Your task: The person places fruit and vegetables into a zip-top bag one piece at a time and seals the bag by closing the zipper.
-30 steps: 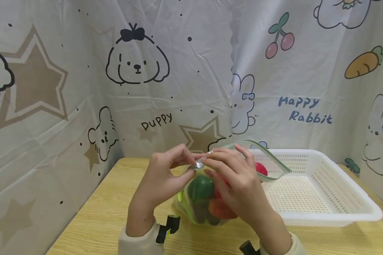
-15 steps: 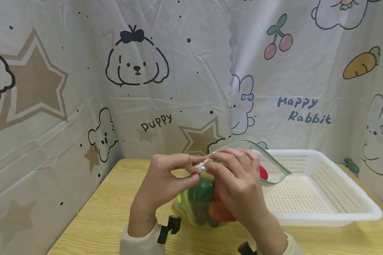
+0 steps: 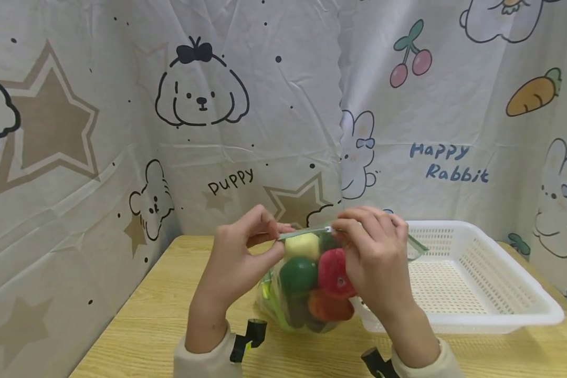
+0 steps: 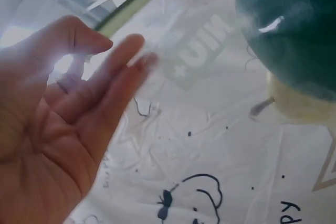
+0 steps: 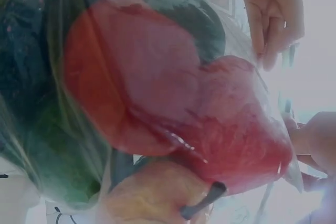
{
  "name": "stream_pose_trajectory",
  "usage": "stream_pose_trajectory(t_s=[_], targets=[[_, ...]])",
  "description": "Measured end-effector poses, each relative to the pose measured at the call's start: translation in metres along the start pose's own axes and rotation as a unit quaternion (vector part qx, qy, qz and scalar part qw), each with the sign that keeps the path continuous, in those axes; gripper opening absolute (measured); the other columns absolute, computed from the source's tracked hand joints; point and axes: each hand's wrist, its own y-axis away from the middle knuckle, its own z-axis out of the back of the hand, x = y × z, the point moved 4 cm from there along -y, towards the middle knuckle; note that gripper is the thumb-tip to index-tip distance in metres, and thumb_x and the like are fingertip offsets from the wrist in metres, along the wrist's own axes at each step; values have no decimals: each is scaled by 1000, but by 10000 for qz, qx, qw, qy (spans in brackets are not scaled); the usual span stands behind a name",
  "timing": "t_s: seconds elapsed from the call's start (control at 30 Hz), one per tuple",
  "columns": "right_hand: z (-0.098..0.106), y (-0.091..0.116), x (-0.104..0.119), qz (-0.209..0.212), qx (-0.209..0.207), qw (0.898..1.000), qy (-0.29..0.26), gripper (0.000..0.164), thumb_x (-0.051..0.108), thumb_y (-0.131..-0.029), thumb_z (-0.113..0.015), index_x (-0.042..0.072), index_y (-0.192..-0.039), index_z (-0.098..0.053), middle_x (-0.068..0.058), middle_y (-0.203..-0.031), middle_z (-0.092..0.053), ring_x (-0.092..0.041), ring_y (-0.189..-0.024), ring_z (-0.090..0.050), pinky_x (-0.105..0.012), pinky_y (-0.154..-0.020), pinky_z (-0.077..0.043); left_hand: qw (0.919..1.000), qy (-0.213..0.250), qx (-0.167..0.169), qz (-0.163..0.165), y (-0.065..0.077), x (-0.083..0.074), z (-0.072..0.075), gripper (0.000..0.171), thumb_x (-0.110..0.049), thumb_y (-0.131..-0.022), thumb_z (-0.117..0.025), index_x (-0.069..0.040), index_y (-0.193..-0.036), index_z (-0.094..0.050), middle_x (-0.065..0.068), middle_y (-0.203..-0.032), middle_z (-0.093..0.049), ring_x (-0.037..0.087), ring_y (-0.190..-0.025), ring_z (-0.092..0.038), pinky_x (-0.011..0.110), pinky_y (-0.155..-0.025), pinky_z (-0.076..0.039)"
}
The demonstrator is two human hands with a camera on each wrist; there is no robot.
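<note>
A clear zip bag point(image 3: 270, 296) full of toy-like fruits and vegetables stands on the table. Through its film show a dark green round piece point(image 3: 297, 275), a red one point(image 3: 332, 270), an orange-red one point(image 3: 332, 306) and a pale yellow one point(image 3: 302, 245). My left hand point(image 3: 236, 262) pinches the left end of the green zip strip point(image 3: 304, 232) between thumb and fingers. At the white slider point(image 3: 329, 229) on that strip, my right hand point(image 3: 375, 254) pinches with thumb and forefinger. A yellowish fruit with a dark stem point(image 5: 157, 192) appears in the right wrist view.
To the right, a white perforated plastic basket point(image 3: 482, 321) sits close to the bag. The light wooden table point(image 3: 142, 320) runs up to a patterned cloth point(image 3: 245, 126) hanging behind and at both sides.
My right hand has slid right along the zip strip, away from my left hand. The strip between them is now a straight line, and the wide loop at the bag's right has mostly disappeared behind the hand.
</note>
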Motion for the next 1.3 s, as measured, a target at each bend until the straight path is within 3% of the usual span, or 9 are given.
stream_pose_trajectory(t_s=[0.13,0.27,0.33,0.57,0.7,0.8,1.03,1.17,1.3], targets=[[-1,0,4,106,108,9999,-3,5,4,-89,-73,6,-93,-75,-7,-98,-72,-31,-103,-62,-56,-88,-37,9942,-1044,100,222,-1,-6,-9,31,-8,-85,-80,-14,-111,-67,-2,-100,-72,8,-93,-68,25,-86,-58],[-2,0,9,188,219,9996,27,4,5,-89,-73,6,-93,-75,-8,-98,-72,-32,-104,-62,-57,-89,-37,9830,-1824,213,33,-2,-10,-19,37,-25,-85,-85,-18,-120,-76,0,-105,-65,13,-88,-61,26,-74,-55],[-2,1,10,180,268,9995,36,4,4,-90,-73,5,-92,-75,-8,-98,-71,-32,-105,-62,-58,-89,-37,9822,-1869,156,-93,-2,-9,-23,33,-25,-85,-85,-18,-116,-79,2,-107,-62,15,-92,-61,27,-74,-55],[-1,1,10,109,436,9990,35,6,1,-88,-72,6,-91,-74,-10,-102,-71,-33,-109,-60,-58,-90,-36,9821,-1781,-379,-478,-3,-7,-22,8,-16,-82,-85,-15,-89,-83,9,-116,-65,28,-127,-58,35,-107,-49],[0,-1,10,66,349,9994,3,7,0,-85,-74,5,-90,-73,-10,-103,-71,-33,-109,-61,-57,-89,-36,9752,-2056,-651,-496,-4,-8,-19,7,-21,-80,-87,-16,-84,-83,7,-117,-67,26,-125,-61,35,-88,-58],[1,-2,8,25,333,9994,-28,7,0,-84,-75,4,-90,-73,-10,-102,-71,-32,-110,-61,-56,-89,-37,9692,-2255,-852,-511,-4,-9,-17,8,-24,-80,-88,-18,-83,-83,4,-116,-67,22,-116,-63,33,-69,-55],[3,-2,0,-138,445,9989,-22,7,-1,-86,-76,3,-90,-72,-10,-97,-71,-30,-113,-63,-56,-92,-39,9627,-2325,-1315,-435,-2,-8,-11,9,-24,-80,-88,-18,-83,-83,4,-114,-62,21,-104,-55,29,-63,-48],[3,-2,-4,-215,397,9990,-56,13,-5,-82,-77,4,-90,-72,-9,-97,-71,-30,-113,-64,-55,-91,-40,9600,-2316,-1513,-429,-2,-6,-8,10,-22,-80,-88,-15,-83,-83,7,-116,-61,26,-110,-53,35,-82,-50],[4,-2,-8,-312,341,9989,-63,17,-8,-80,-78,4,-89,-73,-9,-97,-71,-30,-112,-64,-55,-88,-40,9571,-2347,-1638,-448,-3,-4,-4,11,-22,-79,-89,-13,-82,-83,9,-119,-60,31,-118,-52,50,-104,-41]])
